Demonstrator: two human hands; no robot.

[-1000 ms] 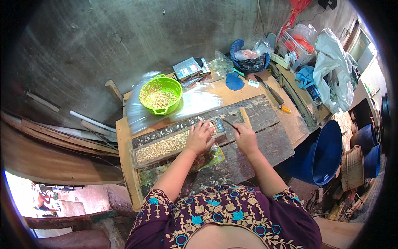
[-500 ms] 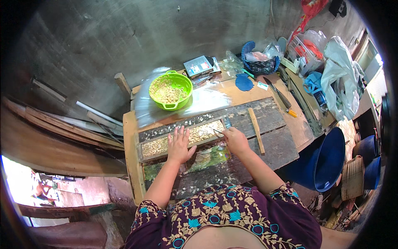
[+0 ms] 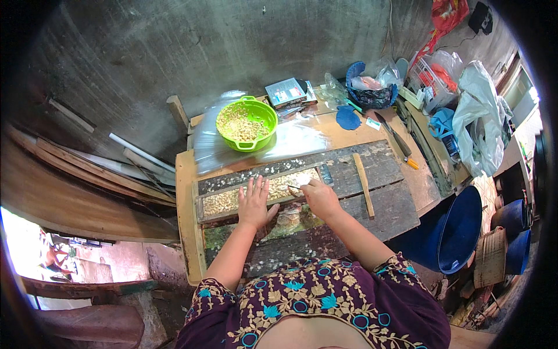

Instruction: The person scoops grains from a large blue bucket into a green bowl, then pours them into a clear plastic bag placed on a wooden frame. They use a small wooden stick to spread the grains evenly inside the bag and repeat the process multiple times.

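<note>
Head view, looking down on a wooden work table (image 3: 186, 174). Person seated at near edge, both forearms reaching fwd.

1. Left hand (image 3: 256, 202): flat, palm down, fingers spread, grasping nothing. Rests on the pale nut pieces (image 3: 232, 200) packed into a narrow wooden frame (image 3: 200, 200) that lies on a dark board (image 3: 349, 168).
2. Right hand (image 3: 318, 196): loosely clenched around a small blade-like tool (image 3: 295, 187); only the tool tip shows, pointing left over the nut layer. Exact tool type: cannot tell.
3. Frame position: approx. centre of table, long axis running left-right, tilted slightly up to the right. Hands sit side by side on its right half, close but not touching.
4. Loose wooden stick (image 3: 363, 184) lies on the dark board, right of right hand, apart from it.
5. Green bowl (image 3: 247, 123) w/ more pale nut pieces stands at far side of table on a clear plastic sheet (image 3: 290, 139), well apart from both hands.
6. Far right of table: knife w/ yellow handle end (image 3: 396, 139), blue lid (image 3: 347, 118), dark basket w/ bags (image 3: 372, 87).
7. Off table, right: blue tub (image 3: 459, 232), white plastic bags (image 3: 479, 116).
8. Left of table: stacked planks (image 3: 87, 186) against a grey wall.
</note>
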